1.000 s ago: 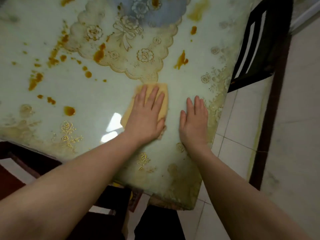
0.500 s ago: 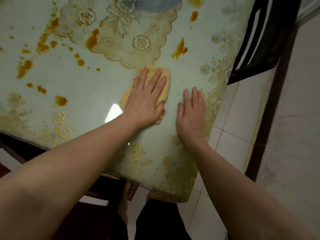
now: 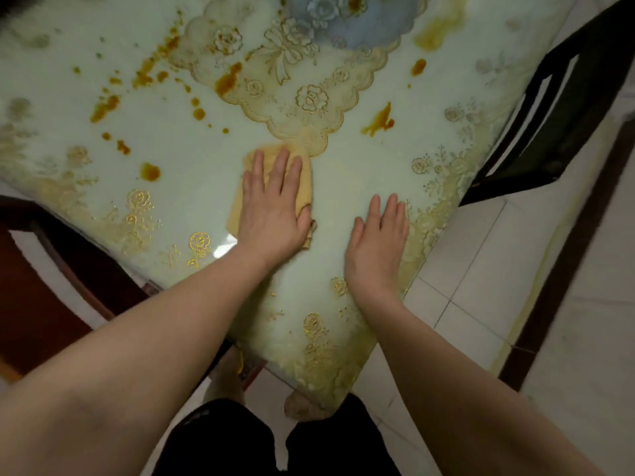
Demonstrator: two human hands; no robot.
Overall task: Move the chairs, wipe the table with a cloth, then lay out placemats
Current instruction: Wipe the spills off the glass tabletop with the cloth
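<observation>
A home dining room: stained floral-covered table (image 3: 192,187), dark chair (image 3: 563,108), tiled floor (image 3: 481,269).

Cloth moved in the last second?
Yes. The cloth under the left hand slid slightly left, away from the lace tip.

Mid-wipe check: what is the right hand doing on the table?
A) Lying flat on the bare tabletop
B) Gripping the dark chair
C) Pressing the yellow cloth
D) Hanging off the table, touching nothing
A: the right hand lies flat with straight fingers on the bare table near its edge, apart from the yellow cloth, which the left hand presses.
</observation>
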